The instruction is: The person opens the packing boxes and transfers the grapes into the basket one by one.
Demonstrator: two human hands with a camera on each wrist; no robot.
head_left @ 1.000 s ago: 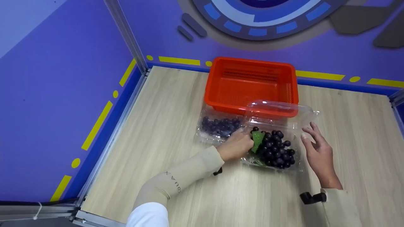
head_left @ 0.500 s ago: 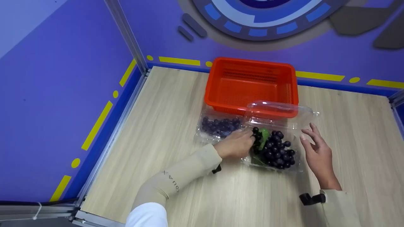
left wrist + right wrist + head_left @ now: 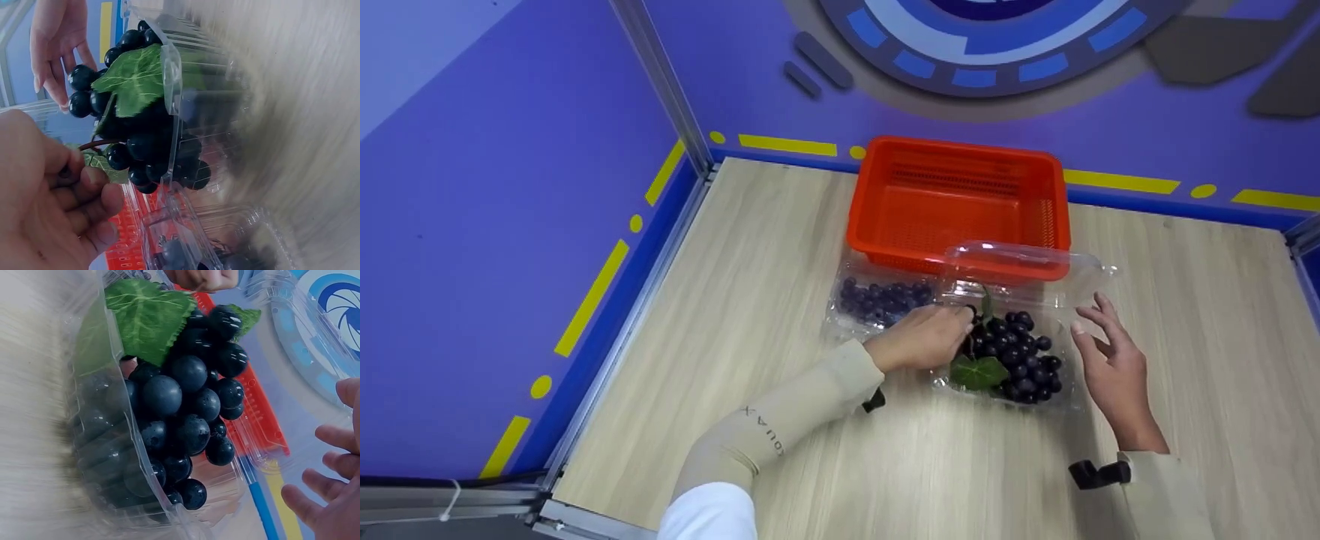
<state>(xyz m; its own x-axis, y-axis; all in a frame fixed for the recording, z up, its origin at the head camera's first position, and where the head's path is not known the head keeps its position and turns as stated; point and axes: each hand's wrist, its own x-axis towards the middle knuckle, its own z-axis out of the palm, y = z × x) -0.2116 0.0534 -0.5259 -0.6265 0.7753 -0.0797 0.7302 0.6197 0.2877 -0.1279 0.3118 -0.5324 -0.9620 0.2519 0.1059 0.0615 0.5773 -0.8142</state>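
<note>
A bunch of dark grapes [image 3: 1024, 360] with green leaves [image 3: 977, 373] lies in a clear plastic clamshell box [image 3: 172, 95], its lid [image 3: 1084, 277] tipped up and back. My left hand [image 3: 928, 336] reaches in at the box's left side. In the left wrist view its thumb and fingers pinch the bunch's brown stem [image 3: 104, 144]. One leaf stands up beside the fingers, while another spreads over the near left of the bunch. My right hand [image 3: 1117, 371] is held just right of the box, fingers spread and holding nothing; its palm shows in the right wrist view.
A second clear box [image 3: 834, 324] with smaller dark grapes [image 3: 881, 300] sits to the left, partly behind my left hand. Behind both boxes stands a red plastic basket [image 3: 859, 214], overlapped by the raised lid. Blue printed walls [image 3: 547, 150] enclose the wooden tabletop [image 3: 720, 322].
My left hand has moved slightly right and the leaves have turned: one now points up, another lies at the bunch's near left. The right hand has hardly moved.
</note>
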